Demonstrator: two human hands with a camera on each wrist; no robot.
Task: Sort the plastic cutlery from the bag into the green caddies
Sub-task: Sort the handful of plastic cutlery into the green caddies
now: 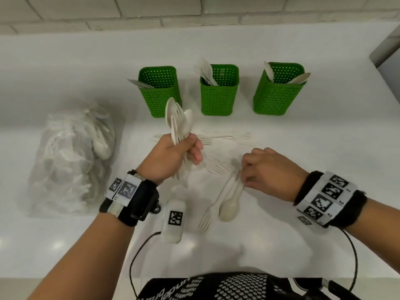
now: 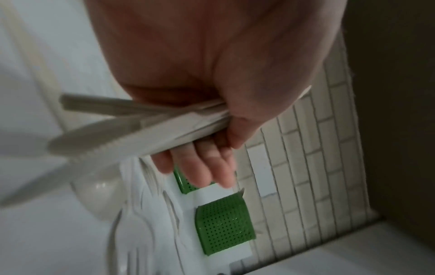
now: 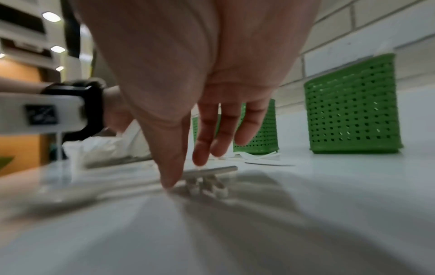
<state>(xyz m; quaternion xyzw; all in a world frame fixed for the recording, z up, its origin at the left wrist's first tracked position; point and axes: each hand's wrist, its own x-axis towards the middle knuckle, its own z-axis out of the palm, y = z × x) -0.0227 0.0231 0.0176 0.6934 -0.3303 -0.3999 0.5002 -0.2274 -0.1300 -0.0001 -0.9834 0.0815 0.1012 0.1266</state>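
So the left hand [image 1: 171, 156] is wrapped tight around a mixed bunch of cream plastic cutlery [image 1: 178, 124], spoons and forks fanned upward in the head view, held above the white countertop [image 1: 303, 245] in front of the left green perforated caddy [image 1: 160, 92]. The left wrist view shows the fingers [image 2: 207, 167] curled right round the handles, with a serrated knife blade [image 2: 98, 141] in the bundle too.

The right hand [image 1: 268, 172] is down at the counter with its fingertips on the handle ends of a cream plastic spoon [image 1: 230, 207] and a cream plastic fork [image 1: 208, 216] lying side by side, heads pointing toward the person. From the right wrist view the thumb [image 3: 169, 167] touches the counter by the handles and the other fingers hang fairly straight; I honestly can't tell if it's actually pinching them or just touching.

Three caddies stand in a row at the back: the left one has knives, the middle green caddy [image 1: 219, 94] has forks, the right green caddy [image 1: 279, 94] has spoons. More loose forks [image 1: 229, 136] lie on the counter between the hands and the caddies. The clear plastic bag of remaining cutlery [image 1: 71, 161] lies at the left, well apart from the right hand.
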